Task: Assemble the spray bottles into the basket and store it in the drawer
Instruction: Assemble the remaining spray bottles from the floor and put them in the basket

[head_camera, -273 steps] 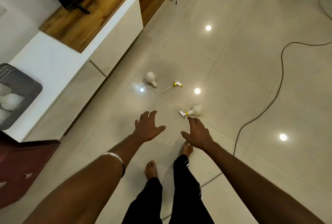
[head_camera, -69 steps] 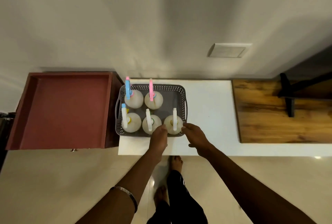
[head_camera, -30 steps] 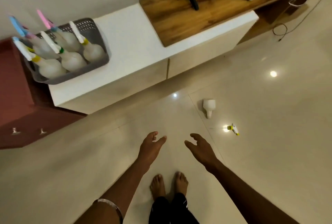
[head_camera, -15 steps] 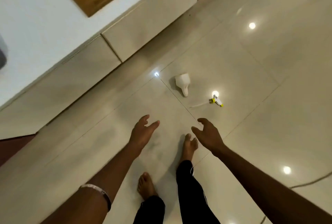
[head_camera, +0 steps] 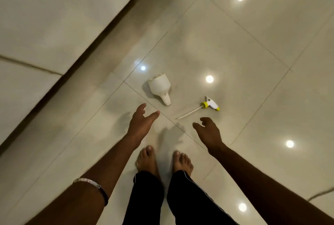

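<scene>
Glossy tiled floor reflecting ceiling lights, pale cabinet front running along upper left, left hand and right hand hanging relaxed and gripping nothing, white bottle lying capless on floor, yellow-collared sprayer head lying just beside it.

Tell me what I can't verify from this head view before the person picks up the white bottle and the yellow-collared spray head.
- Basket and drawer: outside the frame.
- White plastic bottle lying on the glossy tiled floor: contents hidden by its opaque wall.
- White trigger spray head with yellow collar: nozzle detail too small.
- White cabinet front: cut off by the top and left edges, blurred.
</scene>
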### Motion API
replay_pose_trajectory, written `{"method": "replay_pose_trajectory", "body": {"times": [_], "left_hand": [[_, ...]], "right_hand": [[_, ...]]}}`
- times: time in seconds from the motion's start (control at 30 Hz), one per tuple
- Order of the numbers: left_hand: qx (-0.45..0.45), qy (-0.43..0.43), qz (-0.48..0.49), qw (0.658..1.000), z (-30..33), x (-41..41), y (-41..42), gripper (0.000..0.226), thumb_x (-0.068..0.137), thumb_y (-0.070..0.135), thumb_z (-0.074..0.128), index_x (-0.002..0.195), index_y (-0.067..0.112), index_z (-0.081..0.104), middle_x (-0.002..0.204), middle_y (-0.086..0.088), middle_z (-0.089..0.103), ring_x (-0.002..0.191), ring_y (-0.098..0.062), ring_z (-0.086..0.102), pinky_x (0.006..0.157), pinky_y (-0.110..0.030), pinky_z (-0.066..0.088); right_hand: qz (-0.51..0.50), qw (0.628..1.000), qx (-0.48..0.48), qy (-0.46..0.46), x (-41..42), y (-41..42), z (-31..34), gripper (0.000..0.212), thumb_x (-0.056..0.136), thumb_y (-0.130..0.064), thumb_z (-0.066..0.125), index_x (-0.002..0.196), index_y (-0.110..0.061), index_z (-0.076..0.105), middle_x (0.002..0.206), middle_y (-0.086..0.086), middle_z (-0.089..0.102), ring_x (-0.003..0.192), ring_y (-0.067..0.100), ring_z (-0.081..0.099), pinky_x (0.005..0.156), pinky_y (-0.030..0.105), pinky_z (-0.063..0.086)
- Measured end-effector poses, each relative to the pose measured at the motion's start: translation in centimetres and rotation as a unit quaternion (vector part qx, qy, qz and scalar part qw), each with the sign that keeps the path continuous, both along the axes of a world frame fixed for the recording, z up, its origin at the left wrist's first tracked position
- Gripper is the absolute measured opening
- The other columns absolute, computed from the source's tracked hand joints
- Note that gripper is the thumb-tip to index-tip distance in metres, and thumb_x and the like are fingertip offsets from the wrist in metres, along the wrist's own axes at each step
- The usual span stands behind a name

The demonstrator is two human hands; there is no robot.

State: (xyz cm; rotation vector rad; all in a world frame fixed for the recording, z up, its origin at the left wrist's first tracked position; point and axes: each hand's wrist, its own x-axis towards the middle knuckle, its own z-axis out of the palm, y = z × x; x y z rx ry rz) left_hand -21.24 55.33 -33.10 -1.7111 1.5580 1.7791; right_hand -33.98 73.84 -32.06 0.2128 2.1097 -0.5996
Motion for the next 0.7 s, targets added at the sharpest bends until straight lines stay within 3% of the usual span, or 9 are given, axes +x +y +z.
{"method": "replay_pose_trajectory", "body": {"times": [0.13,0.2,0.33,0.47,0.57,0.7], "left_hand": [[-0.021,0.019,-0.004,1.000,-5.8,-3.8,-2.1,0.085,0.079,0.044,0.074,0.150,0.030,0.028,0.152,-0.005,0.036,0.134,-0.022,0.042,0.095,-0.031,0.037],[-0.041,0.021,0.001,0.999,-8.1,-5.4,-3.3,0.093,0.076,0.045,0.076,0.152,0.027,0.024,0.155,-0.007,0.030,0.135,-0.024,0.040,0.094,-0.030,0.036],[-0.063,0.014,-0.006,0.998,-11.0,-7.5,-5.4,0.105,0.072,0.050,0.078,0.153,0.028,0.016,0.155,-0.007,0.023,0.135,-0.025,0.039,0.099,-0.032,0.037],[-0.080,0.008,-0.009,0.997,-12.4,-9.0,-6.2,0.109,0.069,0.051,0.081,0.153,0.027,0.016,0.153,-0.008,0.026,0.133,-0.026,0.042,0.099,-0.032,0.039],[-0.086,0.012,-0.006,0.996,-13.0,-10.3,-6.3,0.111,0.065,0.050,0.084,0.152,0.027,0.020,0.151,-0.006,0.032,0.133,-0.023,0.043,0.106,-0.035,0.041],[-0.100,0.021,-0.029,0.994,-13.6,-11.9,-6.4,0.108,0.060,0.049,0.087,0.149,0.027,0.029,0.146,-0.004,0.041,0.129,-0.023,0.048,0.108,-0.043,0.043]], "right_hand": [[-0.106,0.994,0.013,0.019,-2.5,-1.2,-6.9,0.063,0.086,-0.043,0.067,0.138,-0.013,0.049,0.138,0.011,0.055,0.123,0.027,0.053,0.099,0.033,0.043],[-0.171,0.985,0.028,0.024,-3.8,-1.6,-9.7,0.068,0.085,-0.047,0.069,0.138,-0.008,0.049,0.134,0.013,0.055,0.123,0.031,0.053,0.104,0.044,0.047],[-0.287,0.957,0.028,-0.003,-5.5,-1.7,-13.1,0.065,0.080,-0.048,0.074,0.123,-0.002,0.056,0.120,0.013,0.060,0.113,0.032,0.058,0.099,0.053,0.050],[-0.323,0.946,0.013,-0.016,-5.9,-1.7,-14.7,0.047,0.080,-0.049,0.074,0.098,-0.008,0.059,0.115,0.014,0.059,0.110,0.032,0.060,0.098,0.053,0.051],[-0.330,0.944,0.007,0.007,-6.1,-2.0,-15.5,0.034,0.081,-0.049,0.072,0.079,-0.019,0.055,0.097,0.006,0.060,0.108,0.031,0.062,0.096,0.053,0.052],[-0.324,0.944,0.010,0.063,-6.9,-2.3,-16.1,0.026,0.085,-0.046,0.067,0.080,-0.021,0.061,0.076,0.000,0.059,0.080,0.028,0.067,0.082,0.053,0.059]]}}
